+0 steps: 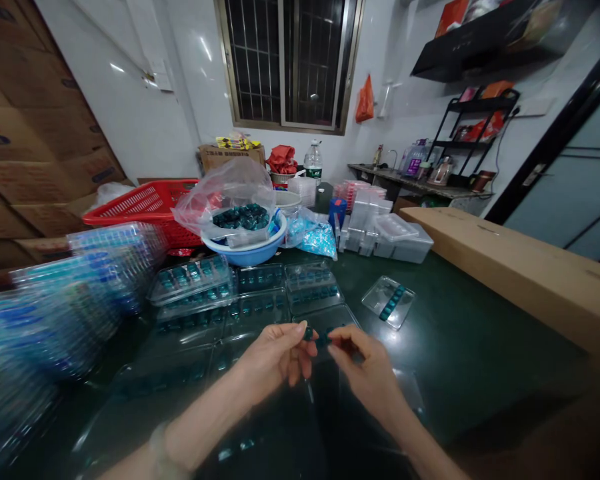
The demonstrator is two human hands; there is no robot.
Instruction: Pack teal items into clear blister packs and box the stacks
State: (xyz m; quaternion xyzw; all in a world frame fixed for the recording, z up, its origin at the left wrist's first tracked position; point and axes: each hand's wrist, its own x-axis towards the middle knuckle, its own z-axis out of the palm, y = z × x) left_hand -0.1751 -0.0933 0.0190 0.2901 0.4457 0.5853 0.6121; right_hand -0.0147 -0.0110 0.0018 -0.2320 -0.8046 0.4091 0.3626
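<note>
Between thumb and fingers my left hand pinches a small dark teal glassy piece. Close beside it, my right hand is closed at the fingertips on another small teal piece; whether the two pieces are joined I cannot tell. Under and beyond the hands lie clear plastic trays with rows of teal pieces in them. To the right, a separate clear tray holds one strip of teal pieces. A blue basin behind the trays carries a plastic bag of similar teal pieces.
Blurred stacks of filled clear trays stand at the left. A red basket sits behind them. Farther back are a bag of light blue pieces and clear boxes. A long cardboard box borders the right side.
</note>
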